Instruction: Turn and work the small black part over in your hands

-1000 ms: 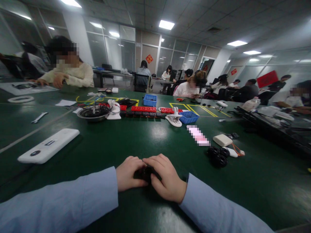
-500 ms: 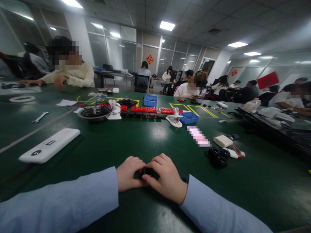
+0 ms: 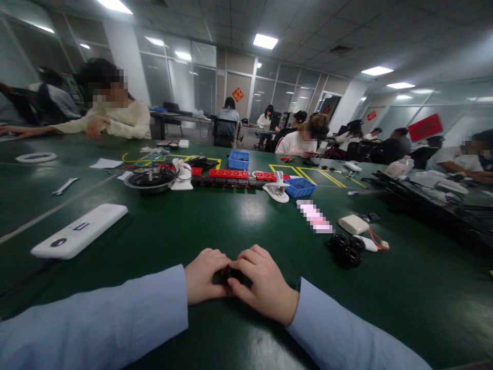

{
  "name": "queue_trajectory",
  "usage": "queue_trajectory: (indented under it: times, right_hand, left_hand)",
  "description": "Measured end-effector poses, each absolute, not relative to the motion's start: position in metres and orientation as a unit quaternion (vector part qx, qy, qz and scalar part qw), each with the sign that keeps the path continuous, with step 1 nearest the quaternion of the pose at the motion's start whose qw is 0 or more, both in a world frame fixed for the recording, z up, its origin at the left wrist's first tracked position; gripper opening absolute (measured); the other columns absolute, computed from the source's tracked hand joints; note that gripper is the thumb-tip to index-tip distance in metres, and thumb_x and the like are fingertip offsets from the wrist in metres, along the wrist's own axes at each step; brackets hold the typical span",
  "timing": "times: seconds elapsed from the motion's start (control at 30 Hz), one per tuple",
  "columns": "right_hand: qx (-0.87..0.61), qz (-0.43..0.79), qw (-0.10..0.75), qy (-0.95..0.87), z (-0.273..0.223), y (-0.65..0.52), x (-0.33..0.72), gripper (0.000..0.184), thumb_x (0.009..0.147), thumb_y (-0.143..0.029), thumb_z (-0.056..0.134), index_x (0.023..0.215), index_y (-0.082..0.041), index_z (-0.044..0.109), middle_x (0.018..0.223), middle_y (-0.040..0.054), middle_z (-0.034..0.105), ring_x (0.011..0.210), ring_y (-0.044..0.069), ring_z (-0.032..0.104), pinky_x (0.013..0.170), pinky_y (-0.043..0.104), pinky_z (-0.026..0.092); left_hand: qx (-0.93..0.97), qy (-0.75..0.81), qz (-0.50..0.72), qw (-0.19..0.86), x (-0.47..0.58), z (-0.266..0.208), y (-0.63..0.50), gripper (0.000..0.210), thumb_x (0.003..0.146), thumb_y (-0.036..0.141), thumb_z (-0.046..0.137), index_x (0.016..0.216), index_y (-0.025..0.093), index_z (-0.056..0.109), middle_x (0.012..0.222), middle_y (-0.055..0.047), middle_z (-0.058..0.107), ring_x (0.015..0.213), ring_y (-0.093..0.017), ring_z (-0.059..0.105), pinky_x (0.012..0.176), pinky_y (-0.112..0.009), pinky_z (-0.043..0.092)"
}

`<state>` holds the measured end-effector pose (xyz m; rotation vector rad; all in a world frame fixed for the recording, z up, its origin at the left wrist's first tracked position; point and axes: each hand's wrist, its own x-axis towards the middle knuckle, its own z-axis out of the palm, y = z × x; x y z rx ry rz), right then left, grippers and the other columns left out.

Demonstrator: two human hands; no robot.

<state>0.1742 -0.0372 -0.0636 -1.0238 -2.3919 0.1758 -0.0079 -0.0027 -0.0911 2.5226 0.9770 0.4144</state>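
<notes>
Close together above the near part of the green table (image 3: pixel 154 241), my left hand (image 3: pixel 206 276) and my right hand (image 3: pixel 265 282) both have their fingers closed around a small black part (image 3: pixel 228 273). Thumbs and fingertips meet on it from either side. Most of the part is covered by the fingers, so its kind does not show. To the right of my right hand lies a cluster of black rings or coils (image 3: pixel 348 255), near an off-white box (image 3: pixel 353 224).
A long white device (image 3: pixel 82 231) lies at left, a wrench (image 3: pixel 65 186) beyond it. Farther back are a metal bowl (image 3: pixel 150 188), red sockets (image 3: pixel 229 173), a white clip base (image 3: pixel 276 192) and blue baskets (image 3: pixel 300 188), (image 3: pixel 239 160). People sit around.
My hands stay in nearly the same place, and the black part between them appears slightly turned. A co-worker at the left has stretched an arm farther left.
</notes>
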Motion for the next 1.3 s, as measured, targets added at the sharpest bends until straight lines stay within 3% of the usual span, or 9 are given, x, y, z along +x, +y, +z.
queue_trajectory:
  times: [0.2, 0.57, 0.97, 1.3]
  right_hand:
    - [-0.347, 0.078, 0.266, -0.896, -0.0591, -0.0378, 0.1739, 0.020, 0.075, -0.018, 0.053, 0.093, -0.015, 0.061, 0.087, 0.0068, 0.060, 0.079, 0.018, 0.046, 0.072, 0.032, 0.040]
    - [-0.290, 0.096, 0.269, -0.914, -0.0619, -0.0366, 0.1746, 0.032, 0.071, -0.010, 0.045, 0.099, -0.016, 0.061, 0.097, 0.0069, 0.064, 0.080, 0.018, 0.050, 0.074, 0.034, 0.042]
    - [-0.242, 0.141, 0.336, -0.899, -0.0647, -0.0356, 0.1700, 0.033, 0.061, -0.003, 0.040, 0.085, -0.015, 0.059, 0.090, 0.0073, 0.065, 0.080, 0.017, 0.055, 0.073, 0.032, 0.043]
    - [-0.244, 0.128, 0.330, -0.903, -0.0681, -0.0349, 0.1700, 0.024, 0.072, -0.002, 0.044, 0.071, -0.018, 0.062, 0.086, 0.0044, 0.063, 0.078, 0.014, 0.051, 0.071, 0.028, 0.043]
  left_hand:
    - [0.903, 0.345, 0.145, 0.211, -0.0088, -0.0910, -0.0024, 0.021, 0.068, 0.029, 0.068, 0.084, 0.019, 0.059, 0.077, 0.001, 0.058, 0.076, -0.018, 0.051, 0.071, -0.030, 0.034]
    - [0.911, 0.336, 0.130, 0.203, -0.0084, -0.0870, -0.0022, 0.024, 0.071, 0.038, 0.066, 0.075, 0.017, 0.055, 0.075, 0.001, 0.056, 0.076, -0.019, 0.051, 0.069, -0.030, 0.034]
    - [0.908, 0.338, 0.145, 0.201, -0.0073, -0.0890, -0.0030, 0.025, 0.071, 0.038, 0.068, 0.070, 0.017, 0.053, 0.072, 0.002, 0.055, 0.073, -0.018, 0.051, 0.067, -0.028, 0.032]
    - [0.905, 0.348, 0.152, 0.193, -0.0070, -0.0908, -0.0028, 0.032, 0.071, 0.047, 0.064, 0.067, 0.017, 0.052, 0.069, 0.002, 0.054, 0.071, -0.017, 0.050, 0.067, -0.029, 0.034]
